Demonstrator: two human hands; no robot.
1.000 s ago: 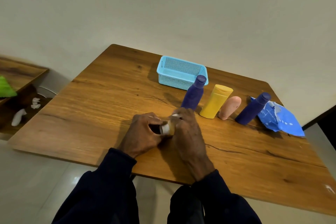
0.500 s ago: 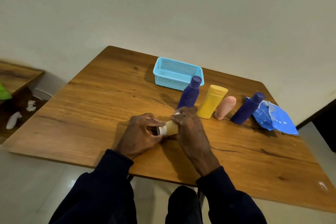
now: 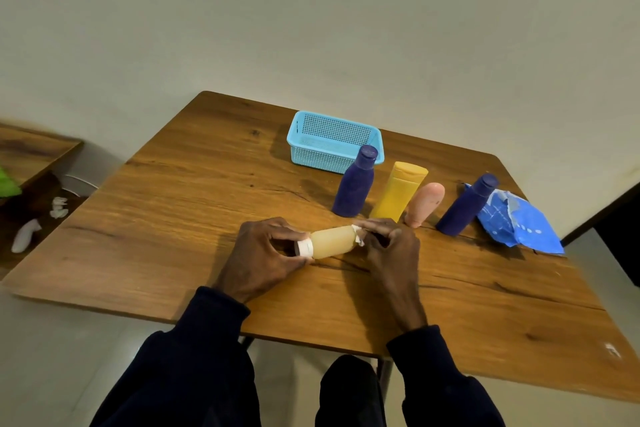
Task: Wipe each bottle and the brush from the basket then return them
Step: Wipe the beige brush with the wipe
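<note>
Wooden table (image 3: pixel 166 218) holds the blue basket (image 3: pixel 311 152) at its far side. Near centre, the left grip (image 3: pixel 263 253) pinches the capped end of a sideways beige bottle (image 3: pixel 334 241); the right grip (image 3: pixel 391 250) pinches a white wipe (image 3: pixel 358 236) against its base. This looks like the wiping step; the next move likely calls for rubbing along the body.

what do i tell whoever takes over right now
Left hand grips the cap end of the pale bottle, held sideways. Right hand pinches a white wipe against its other end.
A blue bottle, yellow bottle, pink bottle and second blue bottle stand in a row by the basket, which shows nothing inside.
Which are already wiped cannot be told; no brush visible.
Left: finish wiping, return everything.
</note>
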